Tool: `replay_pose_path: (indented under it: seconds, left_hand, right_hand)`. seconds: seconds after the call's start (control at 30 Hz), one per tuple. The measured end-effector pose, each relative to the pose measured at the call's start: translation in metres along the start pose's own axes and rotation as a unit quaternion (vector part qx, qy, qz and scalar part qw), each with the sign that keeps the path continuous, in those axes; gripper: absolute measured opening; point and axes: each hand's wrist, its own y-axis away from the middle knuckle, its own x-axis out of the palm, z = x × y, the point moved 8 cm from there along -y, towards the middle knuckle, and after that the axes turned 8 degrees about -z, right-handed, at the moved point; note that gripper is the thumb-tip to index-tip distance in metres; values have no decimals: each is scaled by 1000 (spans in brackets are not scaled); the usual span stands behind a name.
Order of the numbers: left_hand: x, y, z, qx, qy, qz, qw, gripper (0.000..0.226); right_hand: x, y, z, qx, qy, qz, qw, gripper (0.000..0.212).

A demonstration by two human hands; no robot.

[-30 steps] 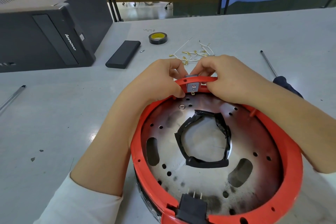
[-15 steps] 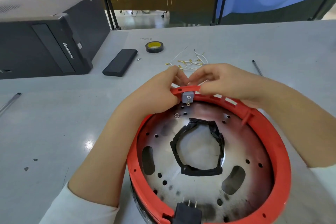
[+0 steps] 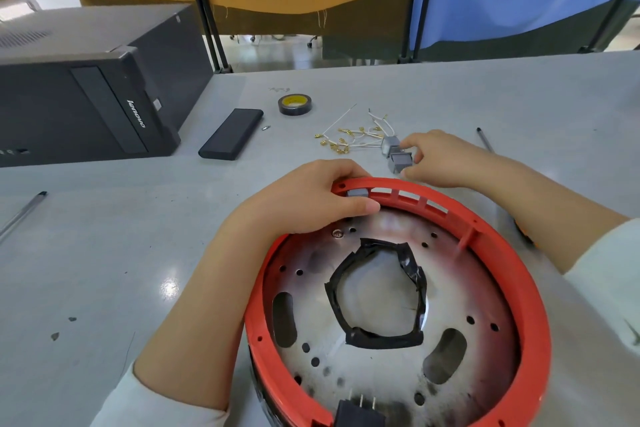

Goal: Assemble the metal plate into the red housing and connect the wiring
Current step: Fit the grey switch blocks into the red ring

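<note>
Left hand (image 3: 311, 198) grips the red housing (image 3: 519, 288) rim; right hand (image 3: 446, 156) pinches a grey switch (image 3: 400, 161).

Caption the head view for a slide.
Left hand steadies the red housing over the metal plate; right hand pinches a grey switch.
</note>
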Motion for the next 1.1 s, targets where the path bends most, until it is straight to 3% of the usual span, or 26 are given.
replay_pose_path:
  seconds: [0.17, 0.33, 0.53, 0.63, 0.73, 0.83, 1.1]
  left_hand:
    - [-7, 2, 5, -30, -36, -1, 999, 23]
    - [-14, 9, 7, -49, -103, -6, 993, 30]
    - [-13, 14, 5, -52, -159, 26, 986, 36]
    - [-15, 13, 10, -73, -195, 54, 977, 67]
    - [-16, 7, 6, -66, -177, 47, 981, 87]
    - [-8, -1, -1, -30, -134, 14, 990, 86]
    - [-6, -3, 8, -32, -83, -17, 996, 78]
  right_hand:
    - [0, 0, 8, -17, 46, -10, 999, 26]
    - [-3, 5, 17, -7, 49, -8, 999, 31]
    - [-22, 10, 41, 13, -158, 8, 987, 35]
    - [-23, 16, 57, 19, -214, 29, 976, 29]
    - [-17, 24, 69, 5, -192, 9, 981, 29]
    - [-8, 29, 68, 19, -211, -11, 977, 28]
    - [-1, 33, 64, 16, -231, -35, 972, 36]
